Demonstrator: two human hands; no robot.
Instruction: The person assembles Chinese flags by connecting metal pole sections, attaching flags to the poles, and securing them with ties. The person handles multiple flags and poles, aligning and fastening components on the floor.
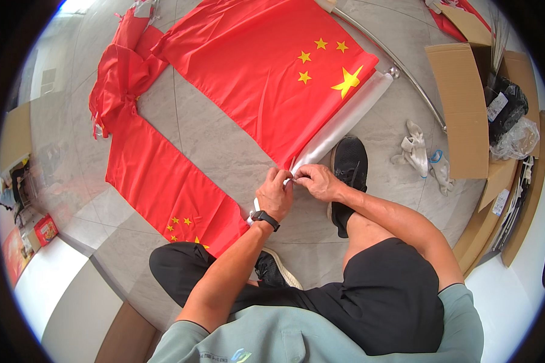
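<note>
A red flag with yellow stars (254,77) lies spread on the tiled floor ahead of me. A white fabric sleeve (345,122) runs along its near right edge. At the sleeve's lower end, my left hand (274,193) pinches the white cloth by the flag's corner. My right hand (320,181) grips the same end with thumb and fingertips, nearly touching the left. What exactly sits between the fingertips is too small to tell. Beyond the sleeve's upper end rests a shiny metal ball (394,72) beside a curved metal pole (404,68).
A second red flag (163,177) lies to the left, below a bunched red flag heap (122,90). White work gloves (413,149) lie on the floor at right. Further right stands an open cardboard box (458,109) with plastic-wrapped items. My black shoe (349,163) is close to the sleeve.
</note>
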